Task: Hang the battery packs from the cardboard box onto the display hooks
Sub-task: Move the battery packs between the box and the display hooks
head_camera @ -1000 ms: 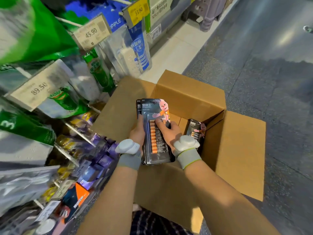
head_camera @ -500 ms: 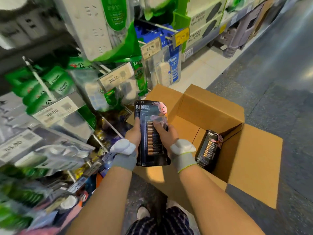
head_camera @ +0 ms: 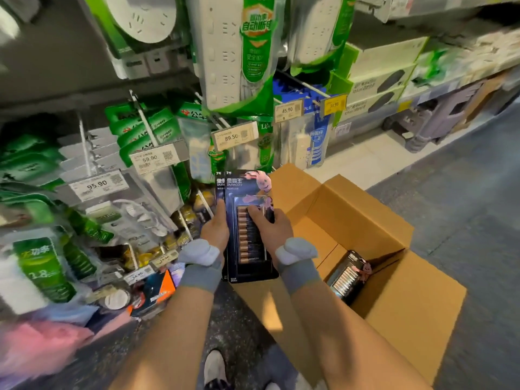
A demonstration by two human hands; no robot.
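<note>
Packs lifted out toward the box's left side

The held battery packs (head_camera: 247, 226), gripped by the left hand (head_camera: 215, 229) and right hand (head_camera: 273, 229), have risen from over the cardboard box's (head_camera: 365, 220) open inside to its left edge, mostly outside it. The pack left in the box (head_camera: 349, 280), earlier just beside the right hand, is now well apart from it.

A rack of green-packed power strips (head_camera: 228, 52) and price tags (head_camera: 97, 185) filled the left, beside a dark speckled floor (head_camera: 467, 198) edged with pale tiles (head_camera: 365, 156), grey stacked stools (head_camera: 439, 119) standing farther along.
</note>
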